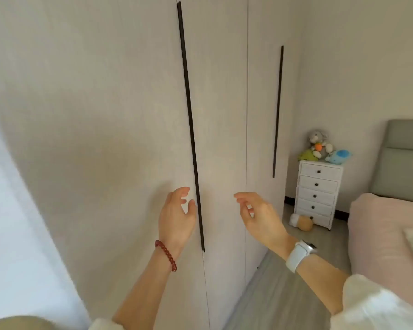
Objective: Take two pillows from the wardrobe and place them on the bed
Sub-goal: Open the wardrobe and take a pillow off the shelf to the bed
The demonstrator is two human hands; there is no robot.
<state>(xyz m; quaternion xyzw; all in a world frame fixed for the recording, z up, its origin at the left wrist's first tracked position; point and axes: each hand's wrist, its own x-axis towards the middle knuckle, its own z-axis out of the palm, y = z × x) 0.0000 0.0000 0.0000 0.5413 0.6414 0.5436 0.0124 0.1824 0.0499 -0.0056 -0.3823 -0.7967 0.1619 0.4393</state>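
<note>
A pale wardrobe (105, 115) fills the left and middle, its doors closed, each with a long dark handle strip (190, 120). The left hand (177, 215), a red bead bracelet (166, 254) on its wrist, hovers just beside the near strip with loosely curled fingers. The right hand (258, 215), wearing a white watch (298, 254), is raised near it, holding nothing. Far right stand a white drawer chest (317, 194) topped with soft toys (320, 144) and a pink bed (379, 225).

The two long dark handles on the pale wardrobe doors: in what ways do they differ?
The nearer dark strip handle runs out of the top of the picture, while the farther dark strip handle begins lower and looks shorter. The left hand is right beside the nearer one; the right hand is not at the farther one. Both are thin, vertical and dark.
</note>
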